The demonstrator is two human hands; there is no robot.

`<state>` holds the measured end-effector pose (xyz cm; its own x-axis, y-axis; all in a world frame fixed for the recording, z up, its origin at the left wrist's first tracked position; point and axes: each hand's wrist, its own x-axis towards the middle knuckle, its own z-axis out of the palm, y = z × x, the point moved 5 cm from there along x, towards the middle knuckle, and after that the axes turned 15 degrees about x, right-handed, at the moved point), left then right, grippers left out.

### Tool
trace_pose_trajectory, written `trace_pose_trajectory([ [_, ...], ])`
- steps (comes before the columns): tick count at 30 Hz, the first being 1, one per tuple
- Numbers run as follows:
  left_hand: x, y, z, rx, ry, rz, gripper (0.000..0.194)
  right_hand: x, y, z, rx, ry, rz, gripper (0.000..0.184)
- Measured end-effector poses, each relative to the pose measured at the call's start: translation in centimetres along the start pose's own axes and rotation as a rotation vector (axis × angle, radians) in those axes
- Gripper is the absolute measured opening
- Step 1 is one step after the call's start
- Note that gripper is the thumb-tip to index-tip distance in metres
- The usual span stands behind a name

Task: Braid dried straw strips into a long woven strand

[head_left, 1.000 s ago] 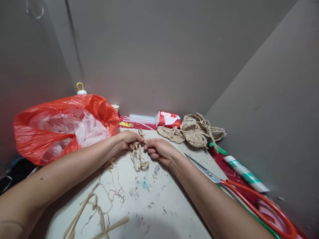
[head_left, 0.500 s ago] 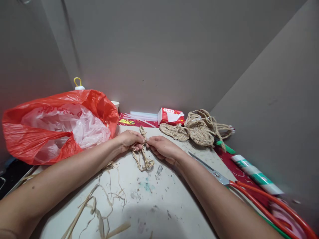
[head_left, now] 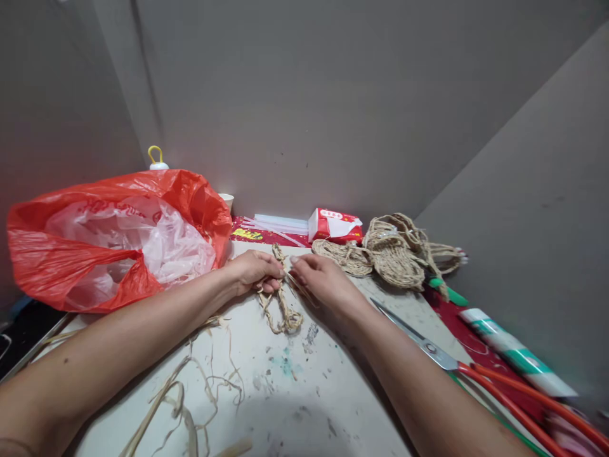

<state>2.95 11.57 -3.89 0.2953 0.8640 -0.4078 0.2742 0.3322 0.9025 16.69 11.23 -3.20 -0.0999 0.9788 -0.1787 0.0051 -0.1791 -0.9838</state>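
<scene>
A braided straw cord [head_left: 288, 318] lies looped on the white board in front of me, its upper end rising between my hands. My left hand [head_left: 261, 271] is closed, pinching the cord near its upper part. Just to the right, my right hand [head_left: 318, 279] is closed with its fingers curled, and a thin loose straw strand [head_left: 301, 291] runs from the cord to its fingers. Loose straw strips [head_left: 178, 406] are scattered on the board at the lower left.
A red plastic bag [head_left: 118, 184] stands at left. At the back are a tissue pack [head_left: 335, 225] and coiled straw braids [head_left: 394, 254]. Large scissors with orange handles [head_left: 432, 349] lie beside my right forearm, near a green-and-white roll [head_left: 518, 352].
My right hand has drawn slightly away from my left, and a thin strand now shows at its fingers. The whole view has shifted a little, moving things rightward.
</scene>
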Motion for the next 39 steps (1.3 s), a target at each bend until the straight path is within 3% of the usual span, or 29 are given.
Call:
trace_pose_trajectory([
  [4,-0.1,0.1,-0.1,-0.002,-0.008,0.002,0.012,-0.9,0.3,1.5,0.033,-0.212,0.129,0.021],
  [7,-0.1,0.1,-0.1,-0.003,-0.018,-0.005,0.011,-1.2,0.0,1.7,0.063,-0.291,0.182,0.011],
  [15,0.1,0.0,0.0,0.008,-0.02,-0.007,0.013,-0.5,0.7,1.1,-0.055,-0.181,0.146,0.011],
  [26,0.2,-0.3,0.2,0.059,0.014,0.028,0.016,-0.8,0.5,1.7,-0.053,-0.186,0.199,0.027],
  [32,-0.2,-0.1,0.2,0.092,0.008,0.04,0.014,-0.8,0.8,1.9,-0.004,-0.128,0.209,0.024],
  [39,-1.3,0.9,-0.1,0.206,-0.079,0.022,0.019,-0.9,0.8,1.7,0.047,-0.115,0.222,0.016],
])
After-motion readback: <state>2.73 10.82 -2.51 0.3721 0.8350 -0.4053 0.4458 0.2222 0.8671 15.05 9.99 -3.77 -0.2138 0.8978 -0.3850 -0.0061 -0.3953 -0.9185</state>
